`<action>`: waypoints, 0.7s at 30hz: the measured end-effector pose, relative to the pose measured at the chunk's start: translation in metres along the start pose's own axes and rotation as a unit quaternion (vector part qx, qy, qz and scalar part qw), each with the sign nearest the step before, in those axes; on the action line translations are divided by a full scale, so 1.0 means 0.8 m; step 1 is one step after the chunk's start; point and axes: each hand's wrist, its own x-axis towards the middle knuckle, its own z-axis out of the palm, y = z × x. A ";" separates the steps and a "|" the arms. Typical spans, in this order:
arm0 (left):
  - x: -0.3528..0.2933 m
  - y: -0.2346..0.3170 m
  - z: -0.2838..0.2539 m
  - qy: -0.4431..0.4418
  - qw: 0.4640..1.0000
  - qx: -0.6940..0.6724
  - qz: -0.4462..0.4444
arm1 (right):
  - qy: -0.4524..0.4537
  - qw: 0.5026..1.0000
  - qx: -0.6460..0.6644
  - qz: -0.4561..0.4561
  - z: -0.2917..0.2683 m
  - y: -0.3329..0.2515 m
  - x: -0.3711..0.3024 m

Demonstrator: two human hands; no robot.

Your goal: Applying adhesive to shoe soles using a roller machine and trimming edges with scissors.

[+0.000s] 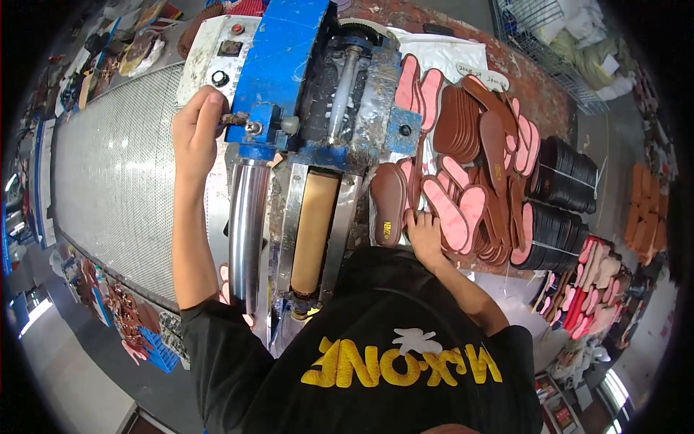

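Note:
My left hand (197,130) is closed around the end of a short rusty handle (233,118) on the side of a blue roller machine (275,61). The handle's grip is hidden in my fist. My right hand (425,233) reaches onto the pile on the right, fingers apart, fingertips touching the insoles. Beside it lies a brown insole (388,206) with a gold mark at the heel. Pink insoles (455,217) lie just beyond these fingers. Below the machine's blue frame run a shiny metal roller (248,231) and a tan roller (315,231).
A wide mesh conveyor (116,188) extends left of the machine. Fanned brown insoles (457,124) and tied black bundles (567,177) crowd the right table. A wire rack (535,25) stands far right. The control panel (217,54) has a red button.

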 end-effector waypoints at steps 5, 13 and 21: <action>0.002 -0.007 0.004 0.002 0.999 -0.031 0.038 | -0.121 0.992 0.031 0.010 -0.030 -0.001 -0.001; 0.006 -0.019 0.011 0.041 0.997 -0.063 0.031 | -0.197 0.872 0.441 0.084 -0.127 0.084 0.001; -0.012 0.002 -0.003 0.026 0.999 -0.020 -0.038 | -0.044 0.673 0.717 0.176 -0.223 0.144 -0.028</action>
